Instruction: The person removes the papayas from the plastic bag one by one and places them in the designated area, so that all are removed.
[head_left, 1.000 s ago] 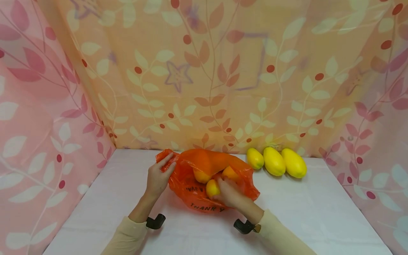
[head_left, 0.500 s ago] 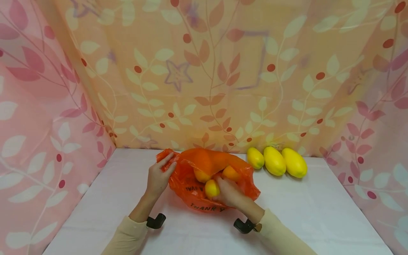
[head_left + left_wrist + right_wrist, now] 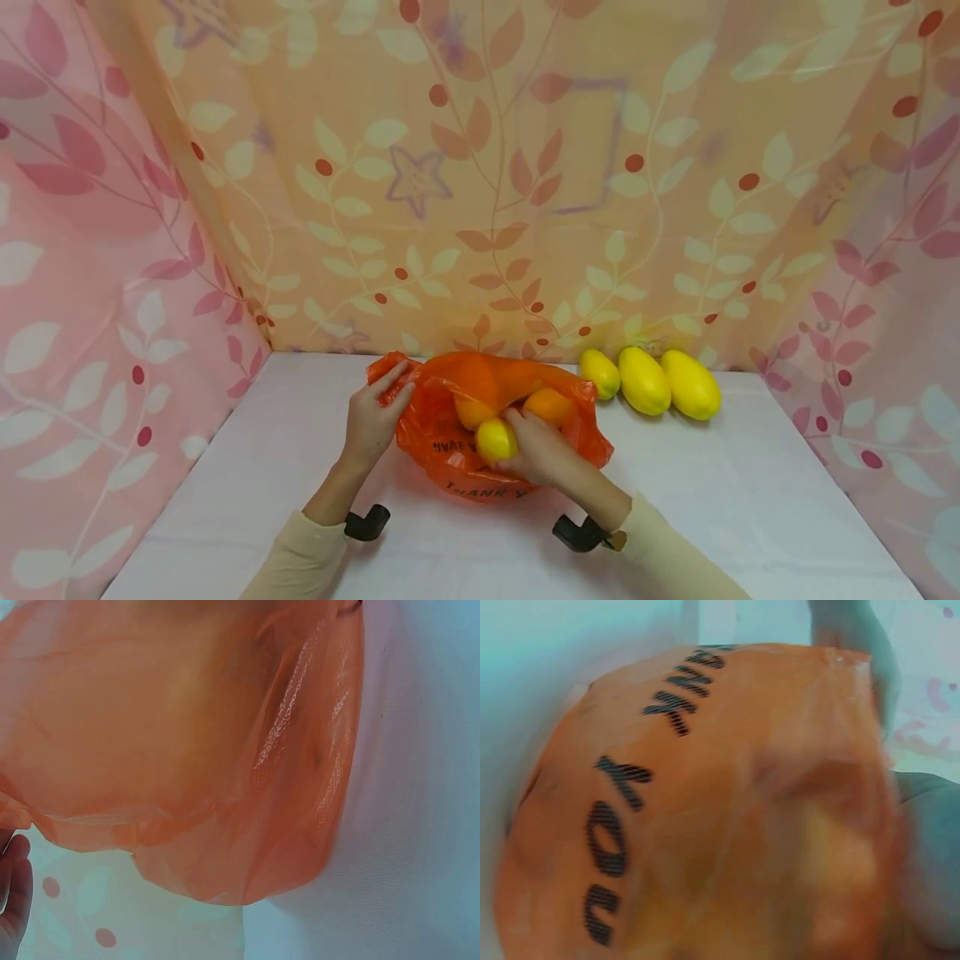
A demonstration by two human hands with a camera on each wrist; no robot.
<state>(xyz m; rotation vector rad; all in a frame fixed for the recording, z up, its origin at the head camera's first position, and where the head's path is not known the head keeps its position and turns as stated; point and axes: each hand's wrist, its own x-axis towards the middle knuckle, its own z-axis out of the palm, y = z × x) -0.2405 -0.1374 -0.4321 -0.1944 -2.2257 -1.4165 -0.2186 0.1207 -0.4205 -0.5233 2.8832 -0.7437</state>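
A person's right hand [image 3: 542,450] grips a yellow fruit [image 3: 495,440] at the mouth of a red plastic bag [image 3: 429,421] on a white table [image 3: 697,508], its thumb below and fingers above. The left hand [image 3: 371,423] touches the bag's left rim, though whether the fingers pinch it cannot be told. Good handling here likely calls for a steady left rim and a spread mouth, with the fruit clear of the thin film, which could snag or fold over the knuckles. A firm grip would probably suit the smooth skin better than a fingertip hold.

The held fruit is bright, rounded and glossy. The bag, crinkled and see-through, bears black "THANK YOU" lettering in the right wrist view. Inside lie an orange-yellow fruit [image 3: 474,413] and an orange fruit [image 3: 550,407]; 3 loose yellow fruits [image 3: 645,382] rest just beyond, at right.
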